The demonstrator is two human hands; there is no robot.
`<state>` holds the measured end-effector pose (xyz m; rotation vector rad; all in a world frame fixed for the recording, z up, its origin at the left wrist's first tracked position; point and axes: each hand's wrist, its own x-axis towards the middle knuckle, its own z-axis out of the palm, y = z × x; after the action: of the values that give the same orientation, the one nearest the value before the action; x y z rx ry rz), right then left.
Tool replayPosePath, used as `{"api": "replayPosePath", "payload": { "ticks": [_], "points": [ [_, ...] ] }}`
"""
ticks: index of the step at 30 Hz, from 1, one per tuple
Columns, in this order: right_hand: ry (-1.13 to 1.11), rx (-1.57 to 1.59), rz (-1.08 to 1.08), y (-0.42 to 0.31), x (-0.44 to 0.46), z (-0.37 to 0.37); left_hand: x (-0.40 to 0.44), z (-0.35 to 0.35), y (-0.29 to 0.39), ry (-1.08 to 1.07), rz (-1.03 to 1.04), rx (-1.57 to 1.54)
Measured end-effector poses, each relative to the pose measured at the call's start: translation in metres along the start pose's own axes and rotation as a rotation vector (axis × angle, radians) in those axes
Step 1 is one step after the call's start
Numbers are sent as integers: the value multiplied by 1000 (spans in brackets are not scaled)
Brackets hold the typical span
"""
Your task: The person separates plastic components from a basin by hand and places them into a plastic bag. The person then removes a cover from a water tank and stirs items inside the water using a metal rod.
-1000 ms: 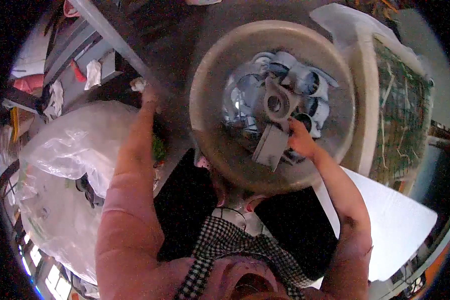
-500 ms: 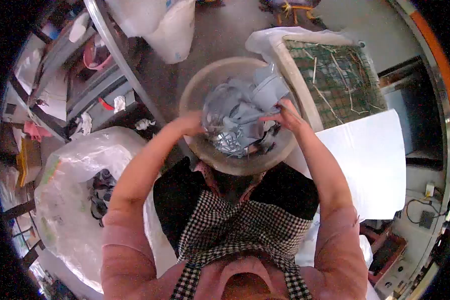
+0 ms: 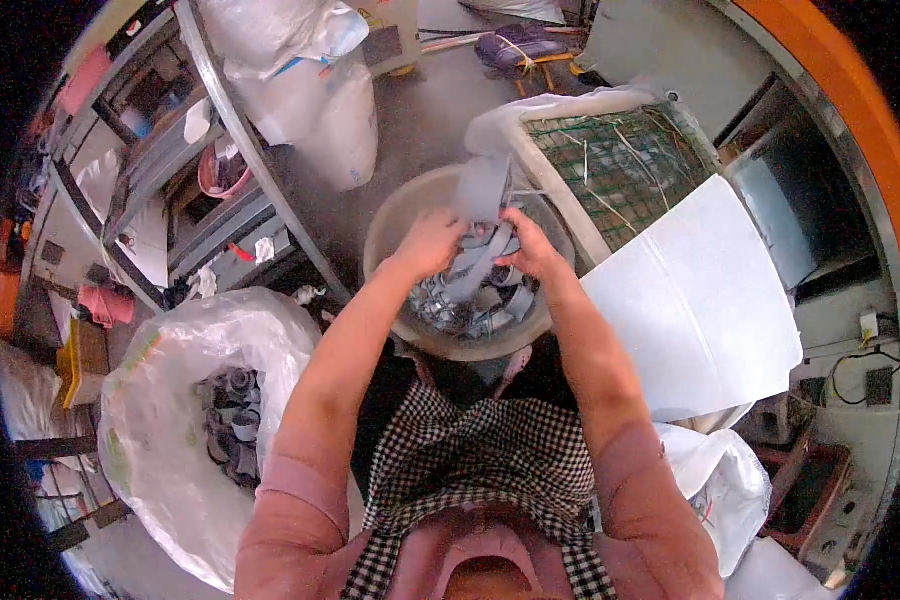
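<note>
A wide round basin stands in front of my knees, with many grey plastic pieces heaped inside. Over it, both of my hands grip a larger grey plastic piece, whose upper end is blurred. My left hand has its fingers curled at the lower left of this piece. On the other side, my right hand pinches it between thumb and fingers. A curved grey strip hangs between the hands; whether it belongs to the same piece I cannot tell.
A clear plastic bag at my left holds small dark grey parts. Beyond the basin to the right is a white-rimmed box with green netting. A white board leans close to my right arm. Metal shelving borders the left.
My left hand has come from the basin's left rim to the middle and taken hold of the grey piece. My right hand has moved inward with its piece. The view has shifted.
</note>
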<state>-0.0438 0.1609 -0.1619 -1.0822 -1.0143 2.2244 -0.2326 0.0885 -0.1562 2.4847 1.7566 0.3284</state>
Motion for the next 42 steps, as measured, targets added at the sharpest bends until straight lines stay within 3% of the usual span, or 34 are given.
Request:
{"api": "replayPosePath", "payload": {
  "ticks": [4,7,9,10,12,14,16,18,20,22,25,27,28,30,31,32,34,36,38,40,41,42],
  "points": [
    [-86,-100,14,-1,8,-6,-5,20,-9,1,41,45],
    [-1,-189,1,0,9,-7,-10,24,-3,10,-97,-105],
    [-14,-254,-40,-3,7,-9,-9,21,1,264,-324,-359],
    [-24,-321,-86,-4,6,-10,-8,15,2,262,-324,-361],
    [39,-374,-144,-1,12,-9,-5,3,5,187,-685,-1225],
    [100,-422,-200,6,23,-3,-4,16,15,198,-704,-1255],
    [274,-596,-470,17,36,5,-1,26,26,397,-302,-1025],
    [346,-770,-374,16,44,8,1,27,35,425,-333,-949],
    [410,-904,-463,12,41,9,3,29,33,410,-458,-829],
    [290,-765,-385,0,23,19,0,23,32,429,-446,-816],
    [289,-871,-506,4,26,19,1,39,15,367,-483,-871],
    [193,-687,-386,13,35,17,0,48,10,290,-600,-1190],
    [195,-690,-383,12,32,19,1,52,7,289,-601,-1194],
    [30,-192,-300,12,23,26,6,58,2,574,-869,-1427],
    [31,-193,-299,19,35,9,7,39,-1,689,-787,-1623],
    [18,-492,-466,34,58,-22,8,18,1,775,-952,-1756],
    [5,-792,-629,27,51,-24,1,1,-10,838,-810,-1960],
    [164,82,-267,6,27,-17,-5,-4,-19,832,-897,-1890],
    [141,149,-331,6,20,-7,-5,15,-32,899,-903,-1935],
    [54,279,-544,10,16,14,-6,19,-25,775,-909,-2012],
    [-51,347,-553,16,15,21,-6,22,-19,713,-749,-2131],
    [-55,344,-552,20,12,30,-2,16,-7,719,-748,-2132]
  ]
}}
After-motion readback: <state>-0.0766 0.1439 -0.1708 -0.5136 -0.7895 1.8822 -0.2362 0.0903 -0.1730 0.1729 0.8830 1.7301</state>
